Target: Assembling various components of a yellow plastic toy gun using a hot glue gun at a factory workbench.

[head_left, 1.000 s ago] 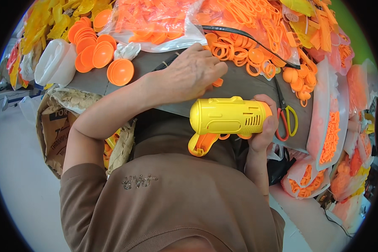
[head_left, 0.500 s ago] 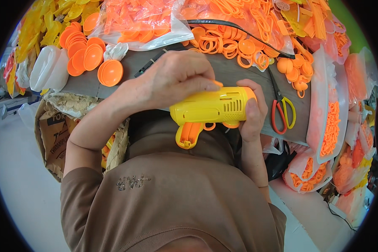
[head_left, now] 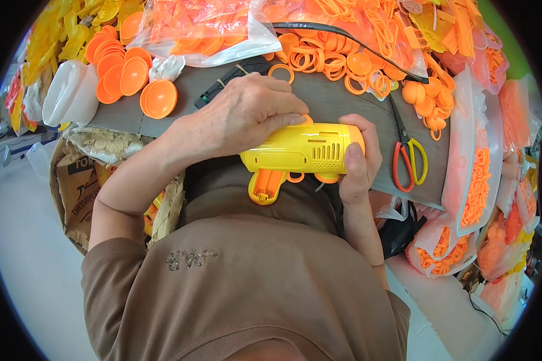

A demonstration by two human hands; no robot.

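Observation:
A yellow toy gun (head_left: 277,157) with an orange muzzle end, orange trigger ring and orange-lined handle is held up in front of my brown shirt, off the table's near edge. My right hand (head_left: 361,157) is closed round its front end, thumb on the near side. Above the body, my left hand (head_left: 256,111) pinches a small orange part (head_left: 308,120) with thumb and fingers, down against the gun's top. Most of that part is hidden by my fingers.
The grey table (head_left: 223,129) carries orange cups (head_left: 158,99), orange rings (head_left: 307,55) and scissors (head_left: 410,162) with red and yellow handles. A bin of small orange parts (head_left: 477,186) stands at right. A torn paper sack (head_left: 81,192) sits below the table's left.
My left hand has come a little lower over the gun's top, bringing the orange part against it. The gun's rear has shifted slightly left and its handle has risen.

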